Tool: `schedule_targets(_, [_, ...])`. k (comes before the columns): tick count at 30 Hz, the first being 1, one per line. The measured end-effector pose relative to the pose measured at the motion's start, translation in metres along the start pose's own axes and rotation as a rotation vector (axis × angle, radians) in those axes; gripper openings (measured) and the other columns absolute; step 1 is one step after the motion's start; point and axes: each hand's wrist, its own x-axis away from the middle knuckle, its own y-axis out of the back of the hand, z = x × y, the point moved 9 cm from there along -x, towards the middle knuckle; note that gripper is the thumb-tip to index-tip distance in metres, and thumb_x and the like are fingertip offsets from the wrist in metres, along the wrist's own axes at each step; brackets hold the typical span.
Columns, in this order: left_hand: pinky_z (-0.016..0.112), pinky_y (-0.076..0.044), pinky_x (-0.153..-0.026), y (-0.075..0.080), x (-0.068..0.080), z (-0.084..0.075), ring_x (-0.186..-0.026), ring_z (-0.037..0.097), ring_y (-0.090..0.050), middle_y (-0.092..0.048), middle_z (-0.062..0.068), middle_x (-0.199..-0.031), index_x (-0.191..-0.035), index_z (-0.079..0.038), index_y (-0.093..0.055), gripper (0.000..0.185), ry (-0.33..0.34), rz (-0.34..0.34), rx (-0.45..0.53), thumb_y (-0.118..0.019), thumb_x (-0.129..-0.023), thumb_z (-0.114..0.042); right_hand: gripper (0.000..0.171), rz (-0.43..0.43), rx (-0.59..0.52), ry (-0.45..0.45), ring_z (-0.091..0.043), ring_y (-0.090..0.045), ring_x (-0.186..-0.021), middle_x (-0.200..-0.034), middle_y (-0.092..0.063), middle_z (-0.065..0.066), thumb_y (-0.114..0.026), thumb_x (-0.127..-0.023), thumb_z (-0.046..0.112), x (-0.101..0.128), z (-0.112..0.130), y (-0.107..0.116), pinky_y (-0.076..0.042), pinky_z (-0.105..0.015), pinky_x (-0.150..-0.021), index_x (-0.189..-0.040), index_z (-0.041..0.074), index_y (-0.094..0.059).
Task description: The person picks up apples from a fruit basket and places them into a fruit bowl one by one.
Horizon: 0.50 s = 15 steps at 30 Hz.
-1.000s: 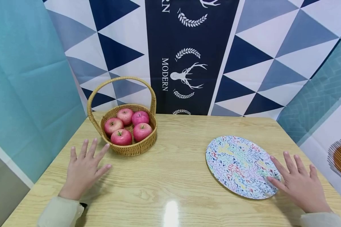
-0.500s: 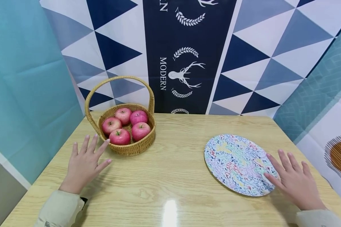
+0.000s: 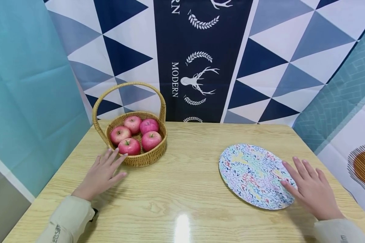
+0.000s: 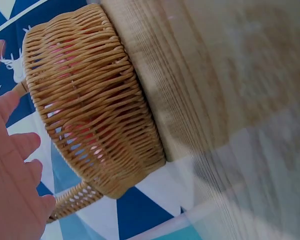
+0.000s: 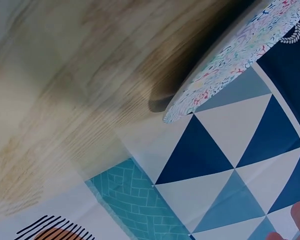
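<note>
A woven wicker basket (image 3: 146, 159) with a tall arched handle stands at the back left of the table and holds several red apples (image 3: 129, 146). My left hand (image 3: 101, 173) is at its near left side, fingers spread, fingertips right at the rim in the head view. From the left wrist, the basket's slatted side (image 4: 90, 105) fills the middle, and the fingers (image 4: 27, 145) show at the left edge. On the right lies a round plate (image 3: 255, 175) with a multicoloured squiggle pattern. My right hand (image 3: 313, 190), fingers spread, is at the plate's right edge, thumb and forefinger overlapping it.
The wooden table (image 3: 185, 189) reaches back to a patterned cloth (image 3: 200, 67) with triangles and a deer print. Teal cloth (image 3: 27, 94) hangs at the left. A bright light reflection shows near the table's front.
My left hand has moved right and closer to the basket rim, its fingers now overlapping the basket. My right hand has shifted slightly left and up. Basket, apples and plate stay put.
</note>
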Motion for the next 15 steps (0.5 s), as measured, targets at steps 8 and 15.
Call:
schedule_targets(8, [0.066,-0.027,-0.100,0.000,-0.015,-0.002,-0.126,0.046,-0.042,-0.051,0.025,-0.134,-0.132,-0.004,-0.055,0.049,-0.047,-0.071,-0.105,-0.063,-0.090,-0.029,0.068,-0.011,-0.021,0.012,-0.039,-0.008,-0.144,-0.154,-0.020,-0.024,-0.047,-0.099,0.042,-0.004,0.005,-0.001,-0.003,-0.060,-0.111,-0.155,0.018,-0.016])
schedule_targets(15, [0.059,-0.040,-0.092,0.007,-0.030,0.001,-0.108,0.040,-0.056,-0.066,0.017,-0.110,-0.112,-0.004,-0.068,0.032,-0.093,-0.199,-0.100,-0.072,-0.084,-0.018,0.067,-0.013,-0.033,0.041,-0.038,-0.009,-0.143,-0.155,-0.020,-0.023,-0.048,-0.098,0.040,-0.009,0.010,-0.003,0.005,-0.052,-0.113,-0.155,0.018,-0.018])
